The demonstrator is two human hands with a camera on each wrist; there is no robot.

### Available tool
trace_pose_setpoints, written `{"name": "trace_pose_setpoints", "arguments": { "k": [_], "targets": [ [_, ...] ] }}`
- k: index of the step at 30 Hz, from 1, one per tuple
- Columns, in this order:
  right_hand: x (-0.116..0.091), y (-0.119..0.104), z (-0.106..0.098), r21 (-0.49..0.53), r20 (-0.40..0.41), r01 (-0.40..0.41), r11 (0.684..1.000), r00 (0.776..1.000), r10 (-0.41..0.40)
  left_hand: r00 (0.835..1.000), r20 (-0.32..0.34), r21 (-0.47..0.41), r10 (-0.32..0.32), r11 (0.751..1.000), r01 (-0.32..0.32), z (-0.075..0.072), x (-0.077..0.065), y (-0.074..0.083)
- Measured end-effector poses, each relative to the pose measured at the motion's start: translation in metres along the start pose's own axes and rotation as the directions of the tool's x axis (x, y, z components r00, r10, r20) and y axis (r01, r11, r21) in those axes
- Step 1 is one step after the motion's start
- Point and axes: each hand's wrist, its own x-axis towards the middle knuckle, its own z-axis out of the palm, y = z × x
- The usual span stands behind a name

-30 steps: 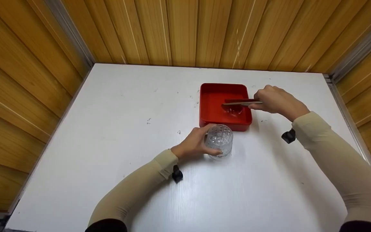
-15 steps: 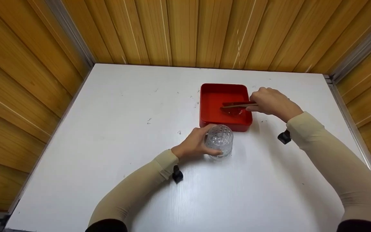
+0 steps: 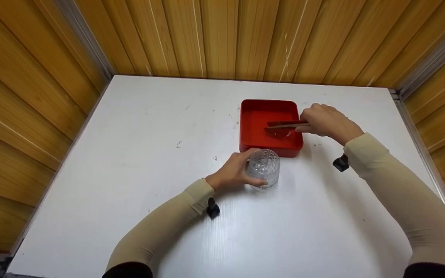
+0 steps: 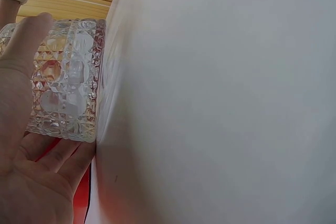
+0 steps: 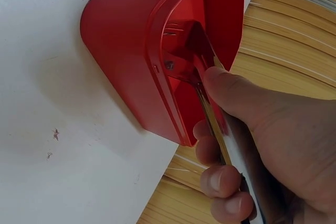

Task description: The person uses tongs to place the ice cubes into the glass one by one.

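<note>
A clear cut-glass tumbler (image 3: 265, 170) stands on the white table, and my left hand (image 3: 233, 170) holds it from the left, thumb on the near side. In the left wrist view the diamond-patterned wall of the tumbler (image 4: 68, 77) lies between thumb and fingers. My right hand (image 3: 328, 121) grips metal tongs (image 3: 284, 125), whose tips reach down into a square red box (image 3: 252, 129). Small clear shiny pieces (image 3: 288, 133) lie near the tips; their kind is hard to tell. In the right wrist view thumb and fingers are curled round the tongs (image 5: 245, 153).
The red box stands just behind the tumbler, its near wall (image 5: 121, 40) close to the left fingers. Small dark marks (image 3: 179, 144) dot the white table (image 3: 149, 127). Wood-patterned panels (image 3: 218, 38) border the table at the back and sides.
My right hand has shifted slightly left and lower with the tongs, their tips moving a little within the red box. The left hand and tumbler have stayed put.
</note>
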Motion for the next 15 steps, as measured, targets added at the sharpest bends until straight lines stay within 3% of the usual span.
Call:
{"name": "trace_pose_setpoints", "arguments": {
  "k": [15],
  "targets": [
    [0.0015, 0.0026, 0.0020, 0.016, 0.002, -0.005, 1.000, 1.000, 0.005, 1.000, 0.007, 0.004, 0.000, 1.000, 0.000, 0.0000, 0.0003, 0.0004]
  ]
}}
